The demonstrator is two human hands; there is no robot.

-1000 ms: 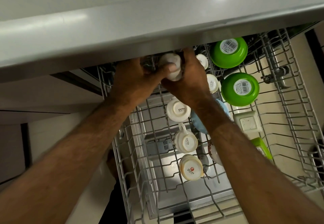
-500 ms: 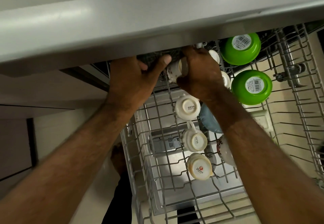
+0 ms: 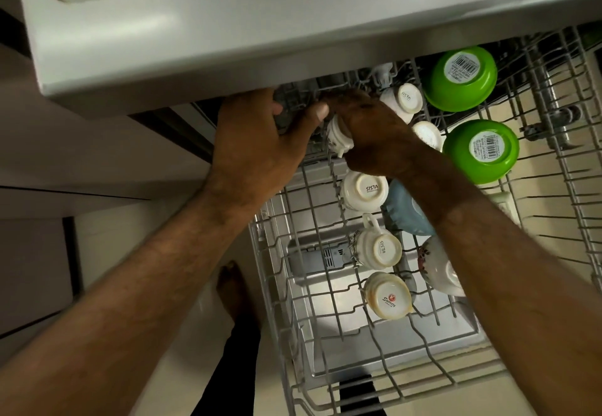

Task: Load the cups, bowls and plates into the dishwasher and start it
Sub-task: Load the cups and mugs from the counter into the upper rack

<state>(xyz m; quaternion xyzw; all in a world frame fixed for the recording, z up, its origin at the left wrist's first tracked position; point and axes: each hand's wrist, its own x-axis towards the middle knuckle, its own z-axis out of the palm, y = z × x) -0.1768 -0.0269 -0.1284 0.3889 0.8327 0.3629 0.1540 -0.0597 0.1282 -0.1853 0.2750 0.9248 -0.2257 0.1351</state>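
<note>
**Upper rack (image 3: 550,187)** – grey wire basket of the dishwasher, drawn out beneath the countertop edge (image 3: 228,41); seen from above.

**Right hand (image 3: 374,132)** – fingers curled round a small white cup (image 3: 338,137), gripping it at the far end of the rack's left row, bottom end tilted towards the left. The cup is just beyond the near SISTA cup (image 3: 365,189).

**Left hand (image 3: 254,145)** – relaxed and holding nothing, lying over the rack's far left corner; thumb stretched towards the held cup, its tip against the right hand.

**Left row, far to near** – near SISTA cup, upside down; SISTA mug (image 3: 378,249) with its handle pointing away, upside down; Somny cup (image 3: 387,296), upside down and stained brown at the edge.

**Middle** – far SISTA cup (image 3: 404,101) and a plain white cup (image 3: 426,135), both just right of the right hand; blue bowl (image 3: 404,212) and floral bowl (image 3: 439,269), partly hidden by the right forearm.

**Right** – two green bowls, far (image 3: 461,78) and near (image 3: 480,150), upside down, each with a barcode label on its base.

**Below** – open dishwasher door (image 3: 325,350) with its detergent dispenser (image 3: 329,257); a bare foot (image 3: 233,288) on the floor to the left of the rack.
</note>
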